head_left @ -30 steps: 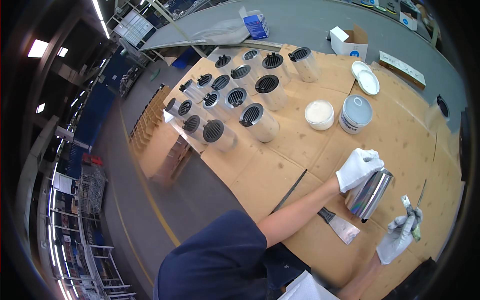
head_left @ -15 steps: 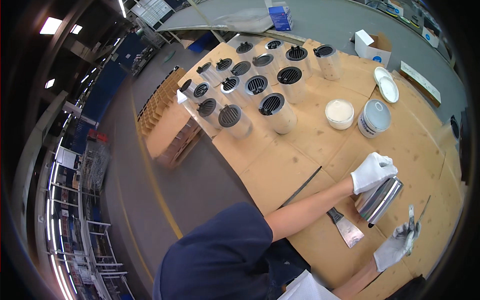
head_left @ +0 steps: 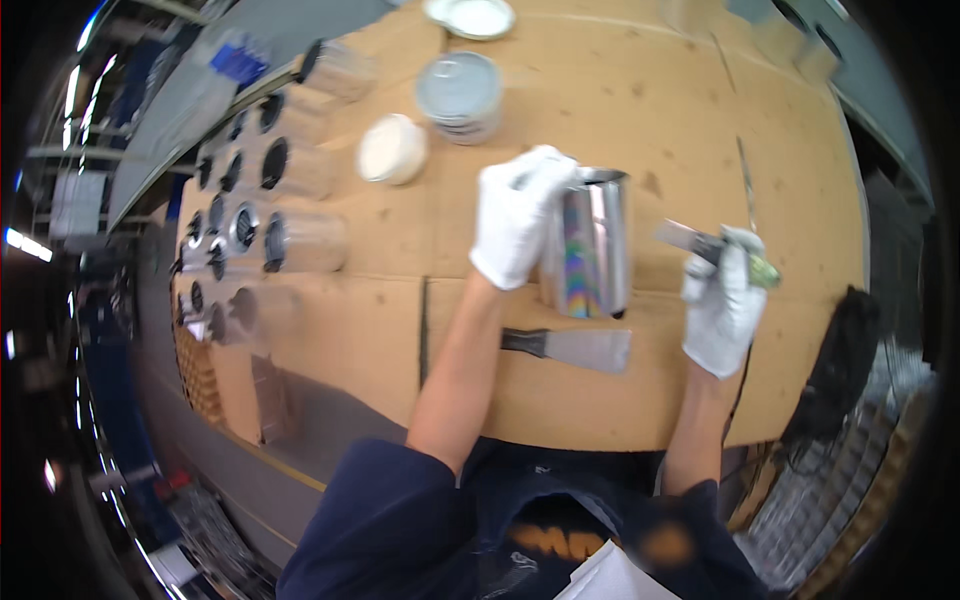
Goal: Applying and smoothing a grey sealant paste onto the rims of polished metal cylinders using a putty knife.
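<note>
My left hand [head_left: 520, 215], in a white glove, grips a shiny mirror-like metal cylinder [head_left: 592, 245] by its upper left side. The cylinder is tilted little and shows rainbow reflections. To its right, my gloved right hand [head_left: 725, 305] is closed round a small putty knife [head_left: 708, 246]. That knife's blade points left toward the cylinder, a short gap away, and a greenish end sticks out past the fingers. Below the cylinder lies a wider putty knife [head_left: 585, 348] with a dark handle. Motion blurs parts of both hands.
Brown cardboard [head_left: 600, 400] covers the table. Beyond my left hand stand an open tub of cream paste [head_left: 392, 150] and a grey-lidded tub [head_left: 460, 95]. Several clear cylinders with black slotted tops [head_left: 305, 242] crowd the left. White lids [head_left: 475, 17] lie at the far edge.
The whole view has swung to the right, so the table things appear further left. The small putty knife has turned from upright to nearly level. My left hand still holds the metal cylinder.
</note>
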### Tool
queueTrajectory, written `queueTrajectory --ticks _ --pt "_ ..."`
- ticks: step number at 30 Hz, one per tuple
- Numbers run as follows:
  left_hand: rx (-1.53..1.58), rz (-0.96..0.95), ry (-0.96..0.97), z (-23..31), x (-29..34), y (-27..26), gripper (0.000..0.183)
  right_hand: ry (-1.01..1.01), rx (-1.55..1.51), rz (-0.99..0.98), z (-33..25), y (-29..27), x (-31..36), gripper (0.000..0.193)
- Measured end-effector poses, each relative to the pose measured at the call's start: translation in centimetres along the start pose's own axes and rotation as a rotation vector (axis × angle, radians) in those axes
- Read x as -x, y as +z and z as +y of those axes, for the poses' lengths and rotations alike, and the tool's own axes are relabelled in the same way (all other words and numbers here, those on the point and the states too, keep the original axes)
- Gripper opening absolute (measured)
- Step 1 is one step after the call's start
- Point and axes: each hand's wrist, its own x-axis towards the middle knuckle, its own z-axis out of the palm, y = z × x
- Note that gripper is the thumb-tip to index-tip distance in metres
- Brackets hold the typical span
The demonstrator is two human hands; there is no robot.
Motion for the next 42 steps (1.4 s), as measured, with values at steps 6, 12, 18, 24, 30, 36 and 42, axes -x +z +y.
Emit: queueTrajectory --ticks 6,12,18,24,30,36,42 --pt "0.143 -0.055 -0.052 -1.1 -0.4 0.8 0.03 0.103 -0.011 -0.02 -0.7 0.4 0.2 0.018" --pt "0.213 -0.039 -0.065 -1.1 -0.1 0.8 0.022 0.153 0.061 -0.036 0.2 0.7 0.5 0.018" --pt "0.155 -0.101 -0.013 -1.5 -0.1 0.4 0.032 0.163 0.101 -0.035 0.3 0.9 0.6 0.018" --pt "0.154 -0.067 -0.059 -0.9 -0.2 0.6 0.032 0.156 0.091 -0.063 0.4 0.5 0.2 0.02" --pt "0.155 -0.082 -0.068 -1.1 -0.2 0.6 0.032 0.22 -0.037 -0.098 0.6 0.2 0.0 0.021" --pt "0.146 -0.061 -0.069 -0.8 0.1 0.7 0.032 0.248 -0.034 -0.075 1.0 0.0 0.2 0.021" --pt "0.156 -0.07 -0.061 -1.3 0.0 0.6 0.032 0.246 -0.038 -0.086 1.0 0.0 0.1 0.021"
